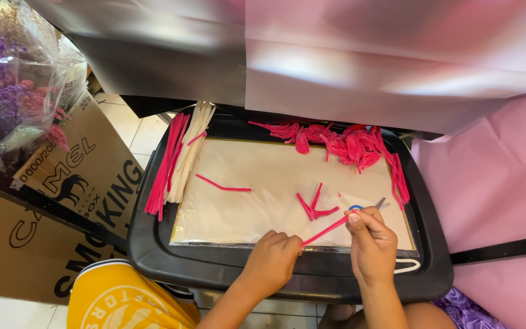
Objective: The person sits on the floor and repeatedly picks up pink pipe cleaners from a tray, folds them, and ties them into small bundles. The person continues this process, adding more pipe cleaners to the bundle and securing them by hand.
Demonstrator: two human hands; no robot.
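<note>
Brown printed carton [62,201], left; cellophane wrap [19,73] above.

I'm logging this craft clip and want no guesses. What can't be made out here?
Head view only:
- Scissors: the right hand covers the handles; whether the blades are open is too small to tell.
- Pink pipe cleaner: its near end is hidden in the left hand.
- Black tray: its far edge lies under silver sheets.

Pale floor tiles [130,131] show beside a large cardboard box [62,201]; wrapped dried flowers [13,91] above it, glossy silver-pink sheets [366,55] to its right.
</note>
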